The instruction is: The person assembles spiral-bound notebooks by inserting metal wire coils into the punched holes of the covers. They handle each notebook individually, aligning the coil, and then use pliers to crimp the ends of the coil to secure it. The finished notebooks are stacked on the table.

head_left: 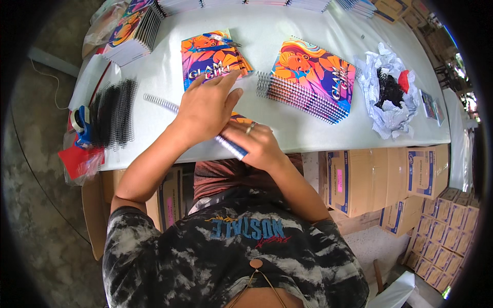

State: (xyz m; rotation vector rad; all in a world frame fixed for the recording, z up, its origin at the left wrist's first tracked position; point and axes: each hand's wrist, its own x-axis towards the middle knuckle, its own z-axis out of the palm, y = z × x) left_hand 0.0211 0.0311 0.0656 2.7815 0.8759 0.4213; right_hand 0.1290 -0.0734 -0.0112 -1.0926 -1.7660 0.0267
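My left hand [208,105] reaches over the middle of the table, fingers stretched out and thumb apart, above a spiral coil [160,102] whose loose end sticks out to the left. My right hand [252,142] closes round the near end of a notebook [233,148] with the coil along its edge. Most of this notebook is hidden under my hands. Just beyond my left fingers lies a stack of colourful illustrated covers [197,65], with blue-handled pliers [215,45] on top. To the right is a pile of spiral-bound notebooks [310,77].
Many black coils [110,113] lie at the left, beside a blue tape dispenser [82,124]. Crumpled paper [377,115] with black scraps is at the right. Finished-looking notebook stacks [134,36] line the far edge. Cardboard boxes [367,179] stand under the table's near edge.
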